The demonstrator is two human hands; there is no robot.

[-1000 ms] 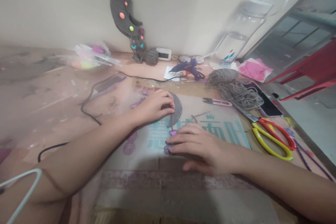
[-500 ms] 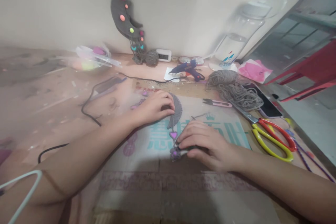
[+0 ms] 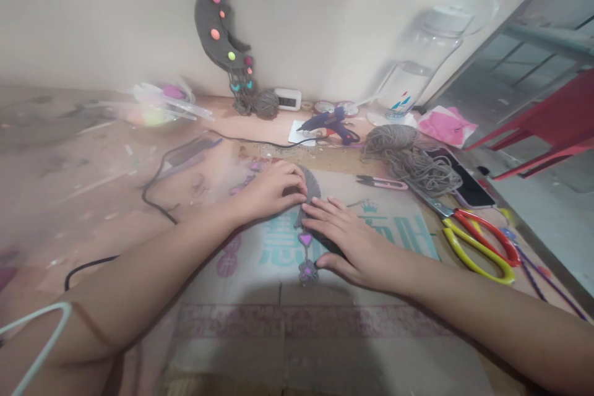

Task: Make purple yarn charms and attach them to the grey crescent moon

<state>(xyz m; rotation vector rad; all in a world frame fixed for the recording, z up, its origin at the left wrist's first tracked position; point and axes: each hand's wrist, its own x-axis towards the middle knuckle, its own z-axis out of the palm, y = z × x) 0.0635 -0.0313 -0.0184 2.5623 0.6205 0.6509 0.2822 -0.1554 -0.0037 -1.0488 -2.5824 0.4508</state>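
Observation:
A grey crescent moon ornament (image 3: 312, 184) of felt or yarn lies on the printed cardboard (image 3: 278, 349). My left hand (image 3: 277, 189) curls over its left side, with thumb and fingertips closed on it. From its lower tip hangs a strand with a purple heart charm (image 3: 305, 239) and, below that, a grey flower charm with a purple centre (image 3: 308, 272). My right hand (image 3: 350, 241) has its fingers stretched out; the fingertips reach the crescent's lower part and the thumb is beside the flower charm.
A hot glue gun (image 3: 329, 124), grey yarn (image 3: 413, 154), thread snips (image 3: 383, 182), red-and-yellow scissors (image 3: 482, 244) and a phone (image 3: 464, 182) lie behind and to the right. A water bottle (image 3: 413, 74) stands by the wall, where a finished-looking dark crescent (image 3: 213, 31) hangs.
My right hand has moved up and away from the flower charm, its fingers straightening toward the crescent. The left hand stays about where it was.

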